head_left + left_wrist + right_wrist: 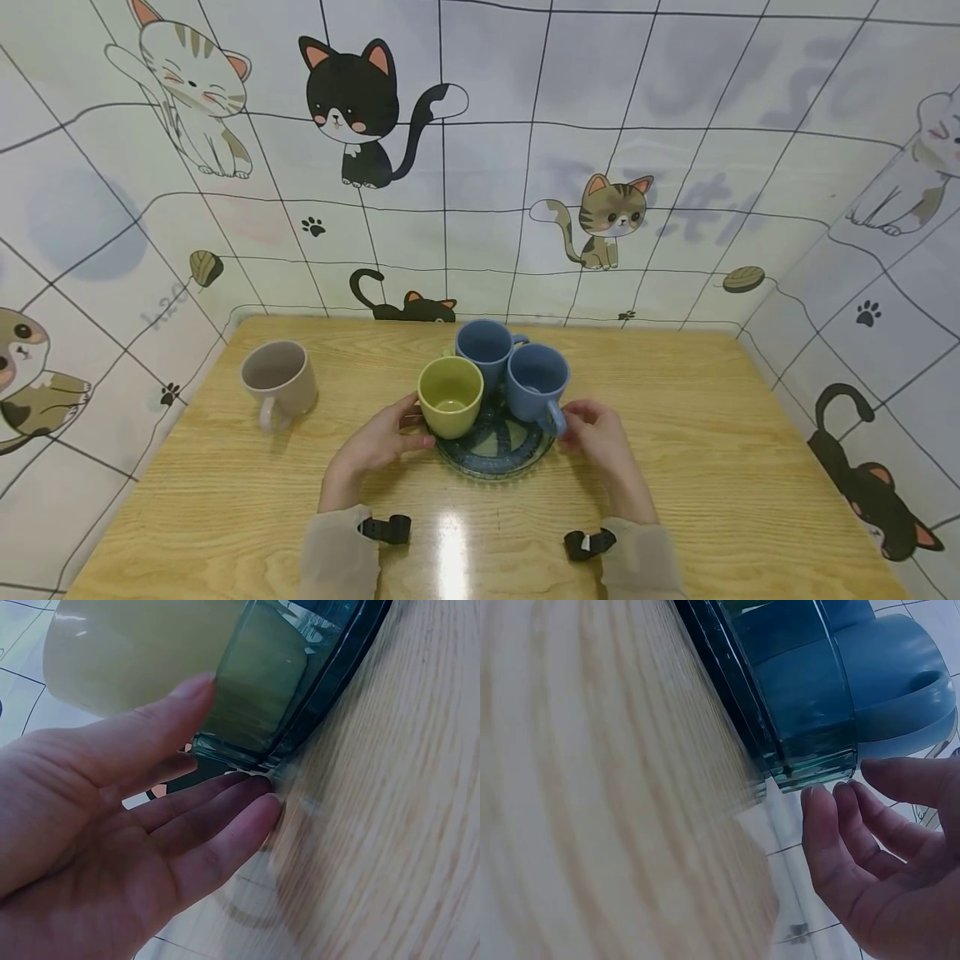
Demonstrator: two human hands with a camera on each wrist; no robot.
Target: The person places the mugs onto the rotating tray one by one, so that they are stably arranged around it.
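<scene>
A round glass tray point(491, 463) with a dark blue-green pattern and a see-through wall stands on the table. It carries a yellow-green mug point(450, 398) and two blue mugs, one at the back point(486, 346) and one at the right point(537, 383). My left hand point(386, 433) is at the tray's left side, thumb at the glass wall and fingers extended low beside it. On the other side, my right hand point(598, 429) has loosely bent fingers, their tips at the glass wall near the right blue mug's handle. Whether those fingertips press on the glass is unclear.
A beige-grey mug point(280, 383) stands apart at the left on the wooden table point(675, 467), its handle toward me. A cat-patterned sheet point(487, 167) rises behind the table and along both sides.
</scene>
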